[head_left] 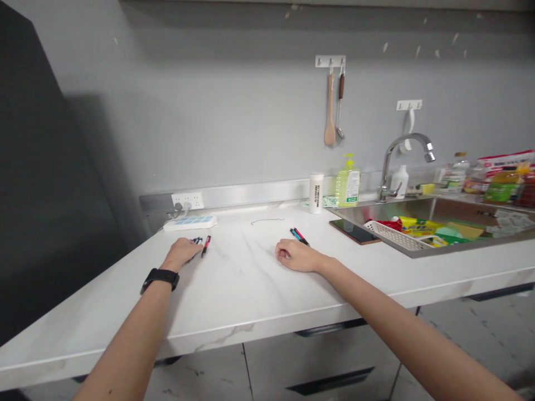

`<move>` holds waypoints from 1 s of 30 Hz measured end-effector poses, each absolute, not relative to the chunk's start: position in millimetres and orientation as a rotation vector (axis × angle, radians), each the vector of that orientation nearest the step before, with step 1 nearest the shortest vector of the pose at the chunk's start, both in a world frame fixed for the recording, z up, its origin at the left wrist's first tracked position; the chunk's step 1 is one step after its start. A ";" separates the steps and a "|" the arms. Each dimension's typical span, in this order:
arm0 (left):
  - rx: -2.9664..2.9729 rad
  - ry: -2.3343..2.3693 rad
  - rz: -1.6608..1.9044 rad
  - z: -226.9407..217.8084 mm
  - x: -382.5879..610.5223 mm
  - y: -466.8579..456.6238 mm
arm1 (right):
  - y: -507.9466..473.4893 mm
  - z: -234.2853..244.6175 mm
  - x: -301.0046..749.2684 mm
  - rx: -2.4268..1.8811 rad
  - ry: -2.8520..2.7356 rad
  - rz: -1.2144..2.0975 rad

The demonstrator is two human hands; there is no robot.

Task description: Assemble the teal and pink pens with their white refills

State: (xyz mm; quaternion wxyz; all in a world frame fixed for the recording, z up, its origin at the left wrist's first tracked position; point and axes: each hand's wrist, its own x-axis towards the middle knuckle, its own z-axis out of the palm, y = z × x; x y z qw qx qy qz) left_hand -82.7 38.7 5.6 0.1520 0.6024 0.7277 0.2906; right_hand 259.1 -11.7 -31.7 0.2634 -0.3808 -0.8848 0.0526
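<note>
Left of the sink (451, 207), the surface (238, 284) stretches between both hands to its front edge. The left hand (183, 253), beside a red pen (206, 246), bends over; I can't tell its grip. Sinkward, the right hand (296, 255) curls narrow by pens (300, 236). The sink holds a basket (397, 236) and packets (418, 225).

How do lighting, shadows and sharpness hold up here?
Head view: diffuse light, a faint shadow on the countertop beside the left hand; small highlights on the chrome faucet. Also head view: slight overall softness, small lettering on the soap bottle unreadable, the dark panel at left nearly featureless.
</note>
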 end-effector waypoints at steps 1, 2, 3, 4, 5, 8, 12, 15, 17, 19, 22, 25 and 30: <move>1.745 2.125 0.804 6.7 -81.5 38.1 | -12.3 -31.0 258.8 -1.033 -2.393 0.148; 1.770 2.160 0.771 7.5 -80.4 38.0 | -13.0 -30.3 258.6 -1.036 -2.394 0.152; 1.804 2.182 0.743 7.8 -79.4 38.2 | -13.7 -29.5 258.4 -1.040 -2.394 0.153; 1.838 2.192 0.727 7.8 -78.5 38.7 | -14.5 -28.6 258.3 -1.044 -2.394 0.153; 1.874 2.199 0.715 7.4 -77.8 39.3 | -15.3 -27.8 258.3 -1.048 -2.395 0.152; 1.967 2.227 0.658 6.0 -75.3 40.5 | -17.5 -25.7 258.5 -1.059 -2.398 0.154; 2.013 2.253 0.581 7.5 -70.2 37.0 | -18.6 -25.1 257.6 -1.060 -2.413 0.150; 2.015 2.223 0.619 8.7 -67.0 34.3 | -17.7 -25.6 255.8 -1.059 -2.411 0.146; 2.007 2.204 0.692 8.5 -66.1 34.5 | -16.8 -25.9 255.0 -1.073 -2.413 0.161; 2.006 2.185 0.766 8.2 -64.8 35.3 | -16.2 -26.3 255.1 -1.097 -2.417 0.181; 2.066 2.083 0.878 9.5 -58.7 34.1 | -17.3 -26.5 255.0 -1.100 -2.424 0.183; 2.185 1.854 0.950 11.0 -47.6 30.0 | -19.2 -24.0 247.5 -1.051 -2.411 0.202; 2.132 1.440 0.958 8.4 -33.6 27.1 | -5.4 -10.4 206.3 -1.198 -1.963 0.826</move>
